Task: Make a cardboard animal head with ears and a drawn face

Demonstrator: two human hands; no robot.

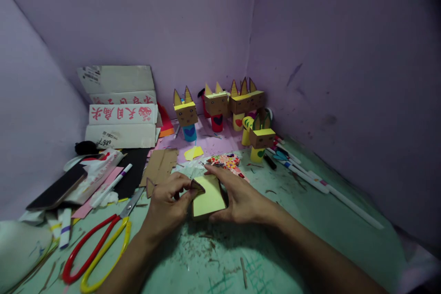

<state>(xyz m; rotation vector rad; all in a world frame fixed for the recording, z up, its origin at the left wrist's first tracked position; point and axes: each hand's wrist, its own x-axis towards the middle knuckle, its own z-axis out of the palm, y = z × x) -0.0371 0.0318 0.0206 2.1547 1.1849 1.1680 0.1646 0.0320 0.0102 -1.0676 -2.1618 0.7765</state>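
Note:
My right hand (237, 196) is wrapped round the sides of a small cardboard box (208, 197) whose upper face is pale yellow. Between the thumb and fingers of my left hand (172, 200) is a small brown cardboard triangle (197, 187), held at the left edge of that yellow face. Whether the triangle touches the box I cannot tell. Another cardboard triangle (149, 187) lies just behind my left wrist. Scissors (120, 220) with one red and one yellow handle rest on the table left of my left forearm.
Several box-headed paper figures (189, 117) with pointed ears stand along the back. A folded white carton (120, 115) leans on the wall. Markers (344, 204) lie at the right, a dark phone-like slab (57, 188) at the left. Cardboard scraps litter the green table (310, 248).

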